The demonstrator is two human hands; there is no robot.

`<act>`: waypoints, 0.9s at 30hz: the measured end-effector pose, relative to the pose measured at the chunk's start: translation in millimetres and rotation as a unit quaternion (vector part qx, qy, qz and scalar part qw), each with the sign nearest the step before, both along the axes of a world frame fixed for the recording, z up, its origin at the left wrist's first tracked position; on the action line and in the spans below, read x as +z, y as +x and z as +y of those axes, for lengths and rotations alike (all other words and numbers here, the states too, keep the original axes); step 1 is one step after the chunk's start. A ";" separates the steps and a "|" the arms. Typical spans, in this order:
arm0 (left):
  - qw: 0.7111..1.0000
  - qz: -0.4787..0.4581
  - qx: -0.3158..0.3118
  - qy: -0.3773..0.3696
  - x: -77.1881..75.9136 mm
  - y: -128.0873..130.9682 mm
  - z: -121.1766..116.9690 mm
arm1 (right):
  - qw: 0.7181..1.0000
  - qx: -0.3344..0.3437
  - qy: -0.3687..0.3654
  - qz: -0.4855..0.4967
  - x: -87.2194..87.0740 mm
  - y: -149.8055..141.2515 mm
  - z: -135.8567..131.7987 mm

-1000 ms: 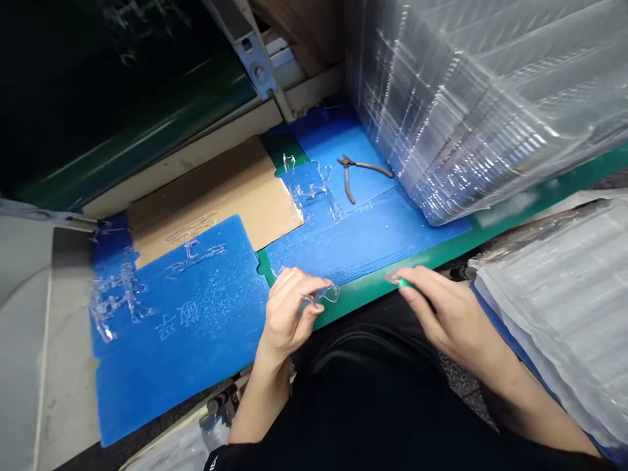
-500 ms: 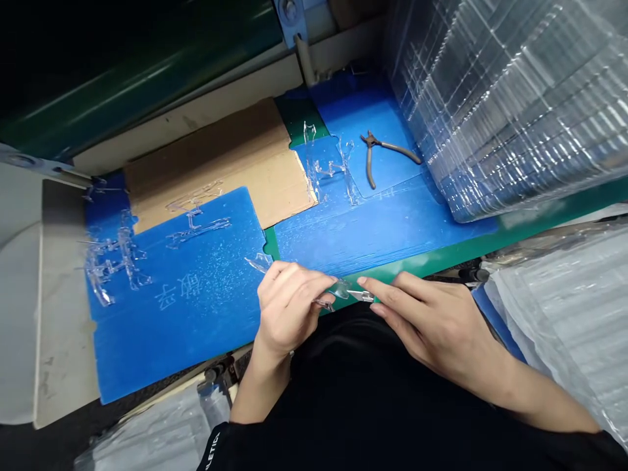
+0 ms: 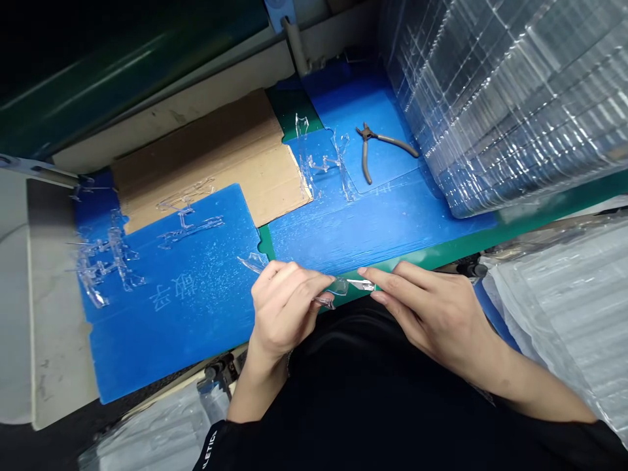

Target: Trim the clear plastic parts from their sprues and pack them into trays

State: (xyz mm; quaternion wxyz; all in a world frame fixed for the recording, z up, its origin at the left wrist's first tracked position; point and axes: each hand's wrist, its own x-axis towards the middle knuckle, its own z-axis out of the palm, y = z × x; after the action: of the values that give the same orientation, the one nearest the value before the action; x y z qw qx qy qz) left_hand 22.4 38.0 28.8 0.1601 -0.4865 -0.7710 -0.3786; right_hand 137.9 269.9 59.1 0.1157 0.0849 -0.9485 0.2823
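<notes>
My left hand [image 3: 282, 307] is closed in a pinch on a small clear plastic part [image 3: 338, 288] at the near edge of the blue mat [image 3: 373, 222]. My right hand [image 3: 432, 307] meets it from the right, fingertips pinched on the other end of the same clear part. Another clear piece [image 3: 252, 261] sticks out behind my left fingers. Both hands hover over my dark lap, just in front of the green table edge [image 3: 441, 252].
Cutting pliers [image 3: 375, 147] lie on the blue mat at the back. Clear plastic sprues [image 3: 324, 167] and scraps [image 3: 103, 261] lie scattered on the mats and cardboard [image 3: 216, 163]. A tall stack of clear trays [image 3: 510, 98] stands at right; bagged trays [image 3: 569, 307] sit nearer.
My right hand came left from the green edge to meet my left hand and took hold of the clear part. The view shifted slightly.
</notes>
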 end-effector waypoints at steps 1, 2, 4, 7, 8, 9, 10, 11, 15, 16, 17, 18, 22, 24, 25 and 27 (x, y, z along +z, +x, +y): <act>1.000 -0.001 0.000 -0.004 -0.2 -0.7 -0.2 | 1.000 -0.002 0.000 0.001 -0.5 -0.6 -0.1; 1.000 -0.001 0.001 -0.009 -0.4 -1.2 -0.2 | 1.000 -0.002 0.000 0.001 -1.1 -1.2 -0.1; 1.000 -0.004 0.005 -0.011 -0.1 -0.9 0.4 | 1.000 -0.001 0.001 -0.005 -2.9 -2.9 0.8; 1.000 -0.026 -0.006 0.002 2.2 3.3 3.2 | 1.000 -0.027 0.003 -0.013 -7.8 -7.1 6.3; 0.999 -0.034 -0.012 0.007 3.2 5.2 4.3 | 0.999 -0.043 -0.002 -0.015 -9.9 -8.8 9.2; 0.999 -0.042 -0.017 0.008 4.1 7.0 5.4 | 0.998 -0.058 -0.010 -0.020 -12.0 -10.5 12.2; 0.998 -0.051 -0.018 0.005 4.9 8.5 6.2 | 0.997 -0.070 -0.023 -0.025 -14.0 -12.0 15.0; 0.998 -0.062 -0.020 0.002 5.4 9.4 6.7 | 0.996 -0.075 -0.039 -0.034 -15.6 -13.2 17.3; 0.991 -0.127 -0.034 0.016 5.4 8.7 6.8 | 0.987 -0.069 -0.136 -0.047 -17.2 -15.6 18.1; 0.990 -0.138 -0.037 0.022 5.2 8.1 6.9 | 0.982 -0.064 -0.171 -0.049 -16.2 -16.2 16.3; 0.989 -0.144 -0.039 0.024 5.1 7.7 7.1 | 0.975 -0.060 -0.208 -0.054 -14.6 -17.2 13.9; 0.988 -0.147 -0.039 0.024 5.0 7.4 7.5 | 0.966 -0.057 -0.245 -0.062 -12.6 -18.6 11.1; 0.987 -0.157 -0.040 0.020 5.2 7.8 9.4 | 0.912 -0.043 -0.385 -0.135 -4.2 -26.9 -0.6; 0.985 -0.165 -0.045 0.022 5.0 8.7 9.6 | 0.882 -0.020 -0.438 -0.171 -3.3 -31.3 -4.4; 0.984 -0.172 -0.048 0.025 4.7 9.5 9.4 | 0.874 -0.014 -0.451 -0.178 -4.2 -33.0 -5.3; 0.976 -0.205 -0.057 0.043 3.6 12.4 9.1 | 0.878 -0.036 -0.447 -0.166 -8.4 -35.2 -5.5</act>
State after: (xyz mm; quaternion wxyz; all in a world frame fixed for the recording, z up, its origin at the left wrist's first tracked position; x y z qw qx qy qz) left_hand 34.8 47.1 32.4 -0.0021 -0.4344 -0.7414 -0.5115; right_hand 102.6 264.5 50.7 -0.0077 -0.0578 -0.7294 0.6816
